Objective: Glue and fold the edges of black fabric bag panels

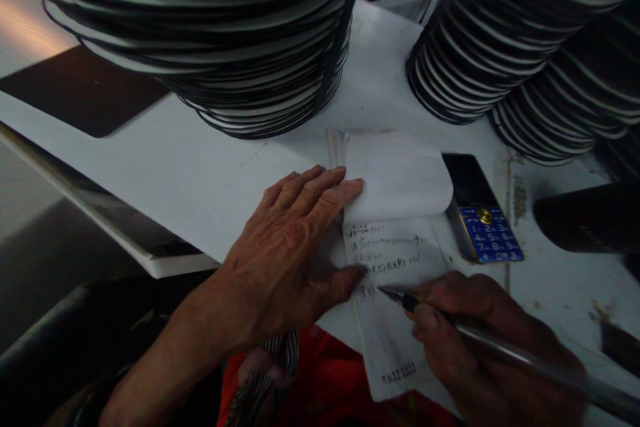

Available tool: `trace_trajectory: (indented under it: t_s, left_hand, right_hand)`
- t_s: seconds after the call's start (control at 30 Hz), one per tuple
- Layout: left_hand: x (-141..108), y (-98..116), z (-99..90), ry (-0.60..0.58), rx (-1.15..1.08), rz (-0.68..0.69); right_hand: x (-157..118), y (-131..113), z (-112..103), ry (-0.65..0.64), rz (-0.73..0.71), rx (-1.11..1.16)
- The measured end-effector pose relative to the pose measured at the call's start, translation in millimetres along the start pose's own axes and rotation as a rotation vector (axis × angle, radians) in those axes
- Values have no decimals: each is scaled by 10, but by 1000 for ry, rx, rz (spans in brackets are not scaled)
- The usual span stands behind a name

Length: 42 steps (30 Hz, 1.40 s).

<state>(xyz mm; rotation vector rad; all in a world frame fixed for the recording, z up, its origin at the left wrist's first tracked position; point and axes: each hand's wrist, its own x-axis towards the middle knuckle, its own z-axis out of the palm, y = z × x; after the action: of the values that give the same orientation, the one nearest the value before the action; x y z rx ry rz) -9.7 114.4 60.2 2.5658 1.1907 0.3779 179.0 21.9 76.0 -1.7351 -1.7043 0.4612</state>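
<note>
A small notepad (385,347) lies on the white table, its upper page (395,173) folded back over the top. Several lines of handwriting run across the lower page, and more figures stand near its bottom edge. My left hand (295,247) rests flat along the pad's left side, fingers stretched out, fingertips on the folded page and thumb on the written one. Between the thumb and fingers of my right hand (480,340) is a pen (510,353), its tip at the end of the lowest line of writing. Some of the lower page is hidden behind my right hand.
A keypad phone (483,210) with blue keys lies right of the notepad. Tall stacks of round black-and-white pieces (270,80) rise at the back left and back right (475,67). A dark flat panel (90,90) lies at left. A dark cylindrical object (585,217) is at right.
</note>
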Motion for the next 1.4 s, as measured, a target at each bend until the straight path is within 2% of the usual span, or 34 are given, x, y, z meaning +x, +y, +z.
trace_trajectory:
  t_s: [0.27, 0.57, 0.87, 1.07, 1.4]
  left_hand:
    - [10, -6, -8, -1, 4, 7]
    - [2, 1, -12, -3, -6, 1]
    - [20, -12, 0, 1, 13, 10]
    - [11, 0, 1, 18, -1, 12]
    - [17, -4, -12, 17, -1, 15]
  right_hand:
    - [-10, -9, 1, 39, -5, 14]
    - [19, -2, -26, -27, -43, -58]
    - [-53, -4, 32, 59, 19, 54]
    - [-67, 9, 0, 6, 30, 103]
    - [-34, -14, 30, 31, 28, 27]
